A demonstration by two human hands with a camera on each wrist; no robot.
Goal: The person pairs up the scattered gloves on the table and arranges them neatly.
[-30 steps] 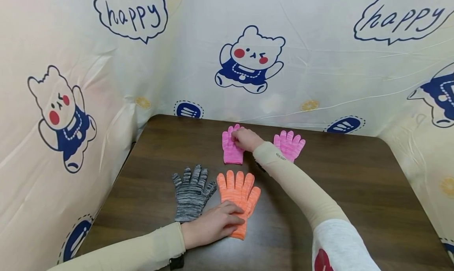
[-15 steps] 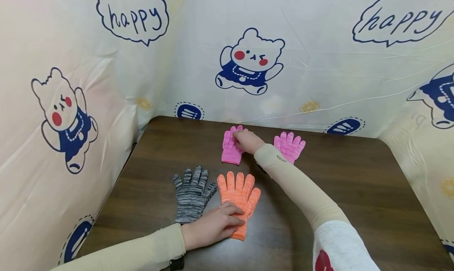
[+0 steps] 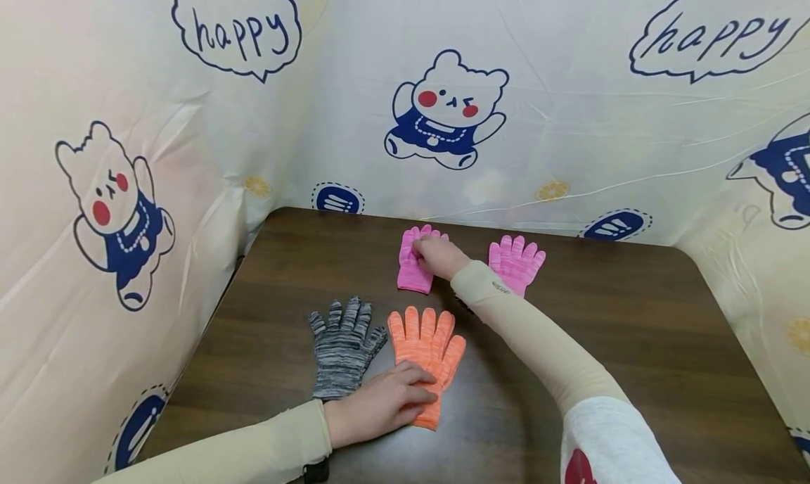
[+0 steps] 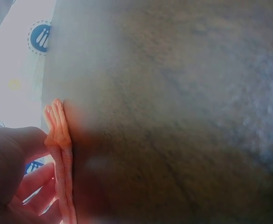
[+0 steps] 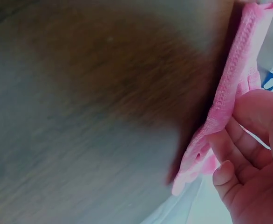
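Note:
In the head view four-fingers-up lies an orange knit glove [image 3: 425, 340], palm area partly under my left hand [image 3: 382, 406]. That hand rests on it with relaxed fingers; the left wrist view shows thumb and fingertips touching the flat orange fabric [image 4: 64, 172]. Farther back, my right hand [image 3: 439, 254] has its fingers bent onto a pink glove [image 3: 414, 276]. Seen from the right wrist, the thumb and a fingertip grip the pink knit [image 5: 227, 93], which is slightly bunched; some of the glove is hidden by the hand.
A grey-black striped glove [image 3: 344, 350] lies left of the orange one, its cuff near the left wrist. Another pink glove [image 3: 515, 262] lies at the back right, partly behind the right forearm. The brown table [image 3: 633, 343] meets a printed curtain [image 3: 557, 139] behind.
The pink glove under my right hand has turned slightly and shifted a little to the right. The left hand and the other gloves stay in place.

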